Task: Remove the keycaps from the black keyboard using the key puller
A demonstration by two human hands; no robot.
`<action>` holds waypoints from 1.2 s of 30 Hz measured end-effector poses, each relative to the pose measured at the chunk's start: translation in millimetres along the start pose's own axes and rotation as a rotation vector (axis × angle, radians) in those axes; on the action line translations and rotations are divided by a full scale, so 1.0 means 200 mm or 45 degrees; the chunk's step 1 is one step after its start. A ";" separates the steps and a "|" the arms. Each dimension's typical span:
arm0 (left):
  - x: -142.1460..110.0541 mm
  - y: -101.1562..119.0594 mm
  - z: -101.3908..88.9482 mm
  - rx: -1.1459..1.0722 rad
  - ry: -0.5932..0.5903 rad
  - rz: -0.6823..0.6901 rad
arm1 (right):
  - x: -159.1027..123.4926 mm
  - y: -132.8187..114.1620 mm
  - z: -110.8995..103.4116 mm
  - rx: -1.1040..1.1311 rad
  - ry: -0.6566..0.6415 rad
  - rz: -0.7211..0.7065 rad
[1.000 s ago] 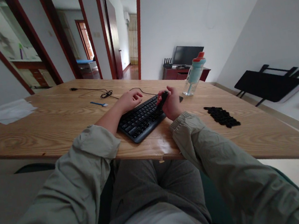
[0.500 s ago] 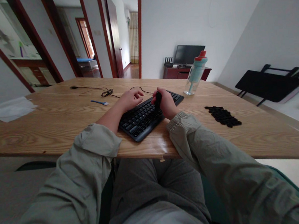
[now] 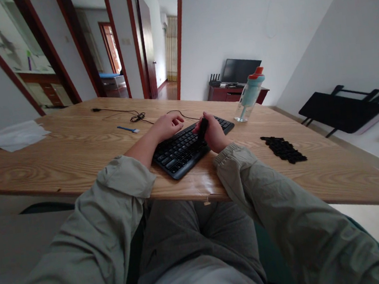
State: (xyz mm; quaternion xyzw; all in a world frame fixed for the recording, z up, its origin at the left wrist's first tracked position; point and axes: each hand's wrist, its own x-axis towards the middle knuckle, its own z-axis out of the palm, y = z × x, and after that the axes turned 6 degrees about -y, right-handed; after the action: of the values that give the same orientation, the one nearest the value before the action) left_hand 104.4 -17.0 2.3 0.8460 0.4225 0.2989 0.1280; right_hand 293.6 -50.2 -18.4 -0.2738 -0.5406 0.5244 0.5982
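A black keyboard [image 3: 180,154] lies slanted near the table's front edge. My left hand [image 3: 167,126] rests at its far long side, fingers loosely bent and somewhat apart, with nothing visible in them. Over the right half of the keys, my right hand [image 3: 214,132] is closed around a black stick-like tool [image 3: 202,130] held nearly upright. Its lower end meets the dark keys, and I cannot tell its exact shape there. The keyboard's cable [image 3: 137,117] runs behind my left hand to the far left, partly coiled.
A small blue brush [image 3: 127,129] lies left of the keyboard. White tissue [image 3: 19,136] is at the far left of the wooden table [image 3: 83,150]. On the right are a clear bottle [image 3: 249,100] with an orange lid and a pile of black pieces [image 3: 283,149].
The view has shifted slightly. Both hands keep about the same places, and the black tool in my right hand leans a little more to the right at its top.
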 end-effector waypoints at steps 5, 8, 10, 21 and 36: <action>-0.01 0.01 0.00 0.004 -0.002 -0.017 | 0.01 0.00 -0.01 0.001 0.006 0.039; 0.00 0.01 0.00 -0.001 -0.005 -0.012 | 0.01 0.00 -0.02 -0.012 -0.005 0.011; 0.00 0.00 0.00 -0.002 -0.010 -0.008 | 0.02 0.01 -0.03 -0.001 -0.028 -0.021; 0.00 0.00 0.01 -0.012 -0.024 -0.022 | 0.01 -0.02 -0.02 -0.124 -0.084 0.015; -0.01 0.02 0.01 0.031 -0.050 -0.040 | 0.01 -0.02 0.00 -0.016 -0.107 0.076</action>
State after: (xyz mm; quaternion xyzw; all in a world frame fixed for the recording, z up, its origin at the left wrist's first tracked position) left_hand 106.7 -19.8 2.6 0.8465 0.4369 0.2748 0.1306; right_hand 293.9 -49.7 -14.5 -0.2715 -0.5601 0.5495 0.5573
